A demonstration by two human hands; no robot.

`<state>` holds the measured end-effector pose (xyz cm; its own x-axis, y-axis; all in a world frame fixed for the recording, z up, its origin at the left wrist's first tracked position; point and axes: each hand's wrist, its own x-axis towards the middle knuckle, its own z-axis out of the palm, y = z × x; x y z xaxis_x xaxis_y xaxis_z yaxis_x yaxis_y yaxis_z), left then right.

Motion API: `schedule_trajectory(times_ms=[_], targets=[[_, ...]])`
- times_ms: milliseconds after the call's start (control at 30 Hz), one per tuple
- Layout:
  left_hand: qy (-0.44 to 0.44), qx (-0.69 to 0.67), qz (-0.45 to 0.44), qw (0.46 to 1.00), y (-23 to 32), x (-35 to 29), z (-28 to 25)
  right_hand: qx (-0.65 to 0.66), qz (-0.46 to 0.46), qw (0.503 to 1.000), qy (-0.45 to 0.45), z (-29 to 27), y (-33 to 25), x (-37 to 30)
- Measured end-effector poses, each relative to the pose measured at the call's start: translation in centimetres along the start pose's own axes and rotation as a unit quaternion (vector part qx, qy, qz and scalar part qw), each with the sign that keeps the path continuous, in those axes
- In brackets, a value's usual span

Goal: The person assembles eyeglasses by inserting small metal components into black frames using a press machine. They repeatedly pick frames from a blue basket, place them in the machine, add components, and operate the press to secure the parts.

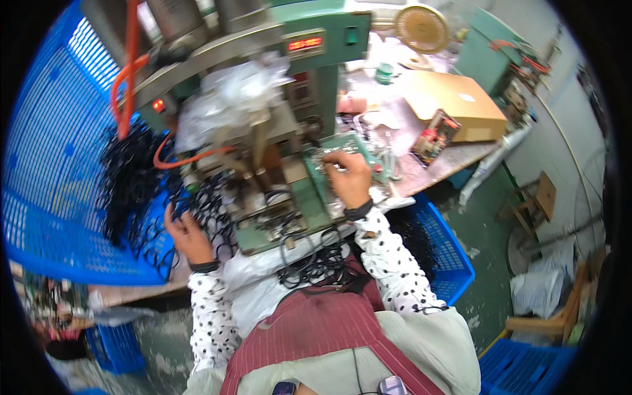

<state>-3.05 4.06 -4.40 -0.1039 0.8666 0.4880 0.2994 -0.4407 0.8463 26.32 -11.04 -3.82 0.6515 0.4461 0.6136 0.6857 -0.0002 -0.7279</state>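
Note:
My left hand (189, 238) is at a tangled pile of black cord loops (212, 209) left of the machine, its fingers stretched out and apart, touching the pile's edge. My right hand (350, 179) is over a green tray (356, 141) of small shiny metal pieces (329, 150). Its thumb and forefinger are pinched together; anything between them is too small to make out. Between my hands stands a green bench press (309, 204) with metal tooling (260, 174) at its middle. More black loops (316, 266) lie on white plastic over my lap.
A tall blue basket (59, 171) holding black strands (122, 184) stands left. Another blue basket (454, 266) sits beside my right forearm. An open cardboard box (454, 99) and a small printed box (435, 137) are on the right table. Orange hoses (128, 72) hang by the press.

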Motion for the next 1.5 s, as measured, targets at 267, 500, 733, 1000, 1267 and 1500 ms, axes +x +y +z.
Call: schedule_trajectory(times_ms=[267, 500, 733, 1000, 1267, 1500], targets=[[-0.210, -0.041, 0.487, 0.847, 11.8, -3.2, 1.6, 0.167, 0.051, 0.975, -0.140, -1.1, -8.9, -0.1], [-0.294, -0.116, 0.474, 0.821, 11.7, -4.5, 3.2, 0.238, 0.111, 0.950, -0.170, 1.2, -9.7, -0.6], [-0.310, -0.138, 0.520, 0.784, 11.8, -5.0, 1.6, 0.275, 0.149, 0.939, -0.142, 2.4, -11.0, -0.2], [-0.407, -0.166, 0.509, 0.740, 11.1, -3.7, 4.0, -0.177, -0.030, 0.984, -0.011, -0.2, -0.6, 1.4], [-0.390, -0.162, 0.513, 0.747, 10.5, -3.9, 4.2, -0.367, -0.056, 0.920, -0.124, -2.6, 4.9, -1.4], [-0.381, -0.090, 0.540, 0.745, 10.3, -4.3, 3.7, -0.265, -0.006, 0.963, -0.054, -1.3, 6.8, -1.3]])
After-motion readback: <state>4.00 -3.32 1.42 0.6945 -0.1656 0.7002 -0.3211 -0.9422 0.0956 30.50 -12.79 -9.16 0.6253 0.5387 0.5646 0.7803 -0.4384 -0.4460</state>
